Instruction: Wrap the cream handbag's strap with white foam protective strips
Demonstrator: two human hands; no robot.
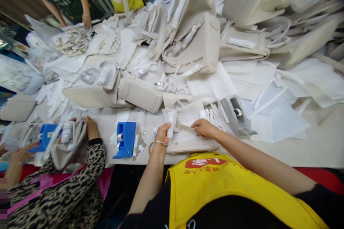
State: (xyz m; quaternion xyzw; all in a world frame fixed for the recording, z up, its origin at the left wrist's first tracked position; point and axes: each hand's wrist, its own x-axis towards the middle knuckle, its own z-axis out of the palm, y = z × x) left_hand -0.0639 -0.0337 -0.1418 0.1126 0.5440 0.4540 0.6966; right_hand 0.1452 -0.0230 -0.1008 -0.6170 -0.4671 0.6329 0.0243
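Observation:
My left hand [162, 133], a bracelet on its wrist, is closed round a white wrapped strap [171, 123] that stands up from a cream handbag [188, 144] lying flat at the table's near edge. My right hand [203, 127] pinches one end of a beige strip of tape [185, 127] stretched across to the strap. A white sheet [189, 112] lies on the bag under both hands. Several white strips [212, 114] lie just beyond my right hand.
A blue tape dispenser [125, 139] stands left of my left hand, a grey one [238, 114] to the right. Piles of cream handbags [199, 48] and white wrapping sheets [274, 114] cover the table. A person in a leopard-print sleeve [91, 157] handles a bag at left. Other people stand at the far side.

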